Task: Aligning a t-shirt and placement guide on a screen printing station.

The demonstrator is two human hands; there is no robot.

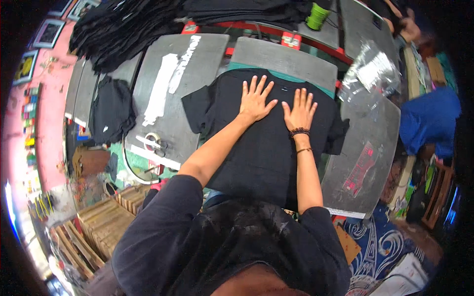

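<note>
A black T-shirt lies spread over a grey board, its neck at the far end and its sleeves hanging out to both sides. Flat on its upper left chest rests my left hand, fingers stretched and apart. My right hand, with a dark beaded bracelet at the wrist, presses flat on the upper right chest, fingers pointing away from me. Between the hands, near the collar, a small label shows inside the neck. A strip of teal cloth or board peeks out past the shoulders. Neither hand holds anything.
Grey boards flank the shirt; the left board bears white strips, a tape roll lies near its end. Clear plastic bags cover the right board. Black shirts are piled far left. A green cup stands far off.
</note>
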